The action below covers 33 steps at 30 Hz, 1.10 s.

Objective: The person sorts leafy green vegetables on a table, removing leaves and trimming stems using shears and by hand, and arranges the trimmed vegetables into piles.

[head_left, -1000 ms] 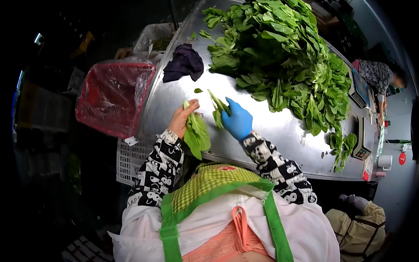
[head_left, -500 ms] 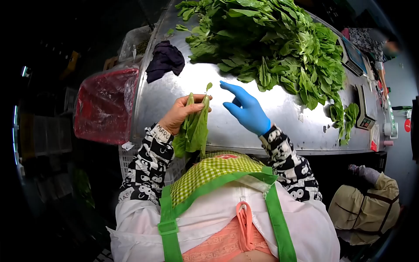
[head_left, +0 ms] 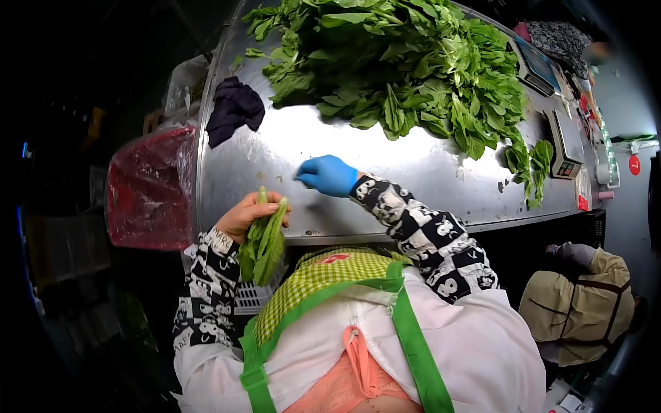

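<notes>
Small bunch of leafy greens [head_left: 264,253], held at the near edge of the table, pale stalk ends uppermost and blades hanging downward. The left hand [head_left: 252,212], bare, has thumb and fingers closed around the stalks near their cut ends. The right hand [head_left: 328,176], in a blue glove, is above the metal surface, apart from the bunch; its fingers are drawn together, but the tips are blurred, and whether they pinch anything cannot be told. Good handling here would probably mean a light grip on the firm stalks rather than the blades, which look easily bruised, with the stalk ends level and both leaves visible side by side.

Surface: a stainless steel table [head_left: 413,182], shiny, with scattered dark specks. Toward its far side lies a large heap of greens [head_left: 392,65]; at left, a crumpled dark cloth [head_left: 235,110]; at right, two weighing scales [head_left: 566,144].

Surroundings: a plastic-lined red bin [head_left: 151,189] beside the left edge, a white slatted crate [head_left: 253,297] below, a person in tan clothing [head_left: 585,306] at lower right, and a pale wall [head_left: 628,113] beyond. The left of the room is dark.
</notes>
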Each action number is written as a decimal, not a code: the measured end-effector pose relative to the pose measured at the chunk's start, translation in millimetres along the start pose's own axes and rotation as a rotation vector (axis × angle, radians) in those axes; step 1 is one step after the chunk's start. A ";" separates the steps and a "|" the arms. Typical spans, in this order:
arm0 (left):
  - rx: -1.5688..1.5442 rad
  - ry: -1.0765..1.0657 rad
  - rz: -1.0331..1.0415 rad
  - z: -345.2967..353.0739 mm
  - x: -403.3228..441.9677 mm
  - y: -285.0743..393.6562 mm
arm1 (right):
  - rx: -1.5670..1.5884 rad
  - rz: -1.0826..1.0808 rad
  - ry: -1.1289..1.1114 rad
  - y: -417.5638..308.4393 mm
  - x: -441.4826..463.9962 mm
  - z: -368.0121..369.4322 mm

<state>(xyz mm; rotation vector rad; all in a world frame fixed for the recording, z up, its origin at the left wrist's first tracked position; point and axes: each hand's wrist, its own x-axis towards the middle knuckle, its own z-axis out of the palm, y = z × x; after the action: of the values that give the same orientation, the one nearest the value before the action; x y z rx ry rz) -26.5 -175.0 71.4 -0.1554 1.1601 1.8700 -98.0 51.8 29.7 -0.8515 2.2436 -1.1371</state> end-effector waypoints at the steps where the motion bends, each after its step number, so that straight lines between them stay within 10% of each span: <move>1: -0.080 0.008 0.039 2.3 -2.5 -0.7 | 0.314 0.007 0.071 -5.5 3.5 2.9; 8: -0.230 0.159 0.136 -27.4 -7.8 -17.2 | -0.287 0.417 0.756 85.5 16.9 -99.6; 14: 0.018 0.260 0.007 -21.5 7.0 -8.0 | -0.697 0.767 0.681 144.5 -9.5 -121.2; 18: 0.115 0.305 -0.052 -13.7 21.7 -1.9 | -0.284 0.534 0.851 126.6 -27.0 -96.2; 22: 0.067 0.372 0.041 -2.2 45.7 1.6 | 0.797 0.348 0.678 64.3 -74.4 -57.3; 33: 0.417 0.231 0.168 90.2 93.7 38.0 | 0.625 0.218 0.582 0.1 -119.4 -5.0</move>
<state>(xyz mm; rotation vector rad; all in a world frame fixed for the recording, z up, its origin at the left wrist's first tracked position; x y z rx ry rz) -79.9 -53.2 97.4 -0.0399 1.7430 1.7396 -18.9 139.3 48.5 -0.0150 2.0888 -1.9993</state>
